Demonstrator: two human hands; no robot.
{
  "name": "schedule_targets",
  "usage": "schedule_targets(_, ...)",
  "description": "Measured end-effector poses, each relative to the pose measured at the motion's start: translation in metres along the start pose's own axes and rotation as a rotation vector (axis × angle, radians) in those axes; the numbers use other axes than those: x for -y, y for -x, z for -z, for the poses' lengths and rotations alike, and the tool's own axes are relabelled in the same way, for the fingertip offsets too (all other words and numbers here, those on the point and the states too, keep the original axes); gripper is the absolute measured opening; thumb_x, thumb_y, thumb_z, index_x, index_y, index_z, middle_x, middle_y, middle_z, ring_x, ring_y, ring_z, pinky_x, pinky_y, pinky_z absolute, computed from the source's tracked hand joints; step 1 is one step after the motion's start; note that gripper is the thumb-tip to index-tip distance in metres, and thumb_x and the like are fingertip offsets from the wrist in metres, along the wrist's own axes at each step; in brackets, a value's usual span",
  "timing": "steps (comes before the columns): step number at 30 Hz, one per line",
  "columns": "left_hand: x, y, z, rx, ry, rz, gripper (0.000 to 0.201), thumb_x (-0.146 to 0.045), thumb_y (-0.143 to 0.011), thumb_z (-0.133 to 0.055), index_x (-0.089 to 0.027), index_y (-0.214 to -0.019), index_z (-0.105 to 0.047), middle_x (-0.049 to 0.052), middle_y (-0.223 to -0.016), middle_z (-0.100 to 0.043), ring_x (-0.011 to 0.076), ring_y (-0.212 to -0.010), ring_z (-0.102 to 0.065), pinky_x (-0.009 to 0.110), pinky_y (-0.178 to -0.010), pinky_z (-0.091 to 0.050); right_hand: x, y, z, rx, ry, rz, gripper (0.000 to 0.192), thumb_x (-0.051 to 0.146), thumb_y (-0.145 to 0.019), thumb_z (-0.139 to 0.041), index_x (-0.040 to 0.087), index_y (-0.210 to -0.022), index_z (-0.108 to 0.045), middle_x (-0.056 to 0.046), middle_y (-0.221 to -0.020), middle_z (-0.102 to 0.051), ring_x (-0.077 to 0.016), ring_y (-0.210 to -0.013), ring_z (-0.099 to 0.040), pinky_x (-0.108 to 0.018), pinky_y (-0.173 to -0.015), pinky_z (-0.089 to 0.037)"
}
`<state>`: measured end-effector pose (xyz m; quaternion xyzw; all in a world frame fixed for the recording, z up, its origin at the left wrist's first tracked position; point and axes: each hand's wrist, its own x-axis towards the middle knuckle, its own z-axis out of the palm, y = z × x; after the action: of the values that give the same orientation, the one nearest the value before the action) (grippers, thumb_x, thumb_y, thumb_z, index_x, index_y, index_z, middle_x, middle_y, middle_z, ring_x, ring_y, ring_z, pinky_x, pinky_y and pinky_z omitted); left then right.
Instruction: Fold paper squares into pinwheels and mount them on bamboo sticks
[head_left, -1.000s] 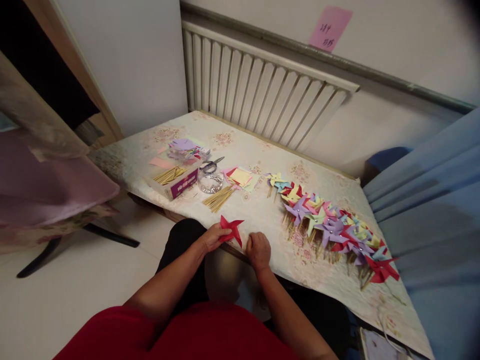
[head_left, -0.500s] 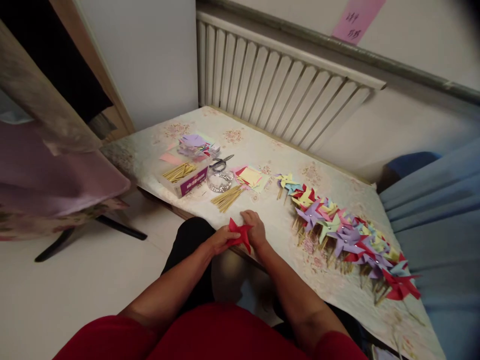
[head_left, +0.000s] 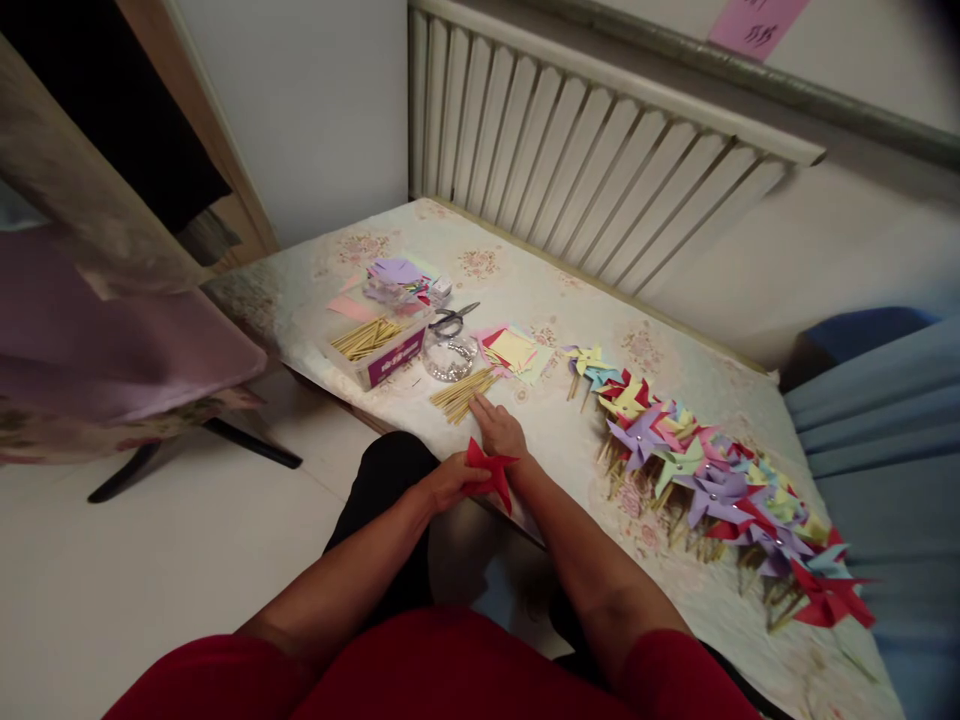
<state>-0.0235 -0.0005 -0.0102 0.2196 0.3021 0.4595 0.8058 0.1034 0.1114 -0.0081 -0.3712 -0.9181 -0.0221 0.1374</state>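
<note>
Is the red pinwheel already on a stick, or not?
Not on a stick: the left hand holds the red pinwheel bare, no stick showing beneath it.

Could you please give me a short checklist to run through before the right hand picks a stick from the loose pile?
1. Red pinwheel held by the left hand: ok, pinched at the table edge.
2. Right hand free: ok, it holds nothing and its fingertips reach toward the stick pile.
3. Sticks within reach: ok, the pile lies just ahead of the fingers.
4. Path clear: ok, nothing lies between the hand and the pile.
5. Scissors out of the way: ok, they lie beyond the pile.
6. Pin through the pinwheel centre: cannot tell, too small to see.
</note>
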Motion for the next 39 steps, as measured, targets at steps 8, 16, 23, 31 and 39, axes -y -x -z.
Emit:
schedule_targets(8, -0.002, 0.001, -0.005, 0.012, 0.046, -0.001, 0.032, -0.016, -0.057, -0.09, -0.01, -0.086, -0.077, 0.009, -0.079, -0.075, 0.0157, -0.067, -0.067, 0.025, -0.068, -0.051, -0.001, -0.004, 0.001, 0.018, 0.01, 0.037, 0.056, 0.011, -0.087, -0.054, 0.023, -0.142, -0.053, -0.01, -0.15, -0.05, -0.0251, -0.103, -0.058, -0.035, -0.079, -0.05)
schedule_targets(16, -0.003, 0.003, -0.008, 0.034, 0.043, -0.009, 0.034, -0.018, -0.056, -0.09, -0.008, -0.086, -0.078, 0.009, -0.079, -0.075, 0.0164, -0.069, -0.067, 0.027, -0.07, -0.049, -0.003, -0.021, -0.005, -0.026, -0.018, 0.026, 0.037, 0.011, -0.092, -0.054, 0.025, -0.124, -0.063, -0.008, -0.133, -0.061, -0.0236, -0.111, -0.056, -0.033, -0.087, -0.048)
schedule_targets(23, -0.001, 0.001, -0.004, 0.035, 0.045, 0.003, 0.039, -0.019, -0.056, -0.09, -0.011, -0.092, -0.079, 0.009, -0.084, -0.076, 0.0168, -0.071, -0.067, 0.027, -0.07, -0.049, -0.003, -0.029, -0.003, 0.006, 0.012, 0.046, 0.021, 0.014, -0.096, -0.049, 0.022, -0.105, -0.066, -0.007, -0.112, -0.064, -0.0212, -0.105, -0.053, -0.029, -0.086, -0.044)
schedule_targets(31, 0.0, 0.0, -0.004, 0.033, 0.059, -0.001, 0.035, -0.016, -0.056, -0.089, -0.011, -0.09, -0.079, 0.009, -0.083, -0.076, 0.0173, -0.07, -0.067, 0.028, -0.069, -0.049, 0.001, -0.03, 0.003, -0.007, 0.098, 0.059, 0.019, 0.014, -0.097, -0.048, 0.02, -0.091, -0.065, -0.009, -0.093, -0.061, -0.0236, -0.089, -0.048, -0.033, -0.074, -0.036)
schedule_targets(39, -0.003, 0.001, -0.008, -0.002, 0.036, 0.012, 0.033, -0.019, -0.053, -0.091, -0.009, -0.081, -0.077, 0.008, -0.073, -0.073, 0.0144, -0.063, -0.064, 0.025, -0.065, -0.048, 0.005, -0.01, 0.009, -0.122, 0.16, -0.006, 0.02, 0.012, -0.095, -0.047, 0.018, -0.085, -0.064, -0.01, -0.083, -0.057, -0.0251, -0.083, -0.043, -0.037, -0.077, -0.035)
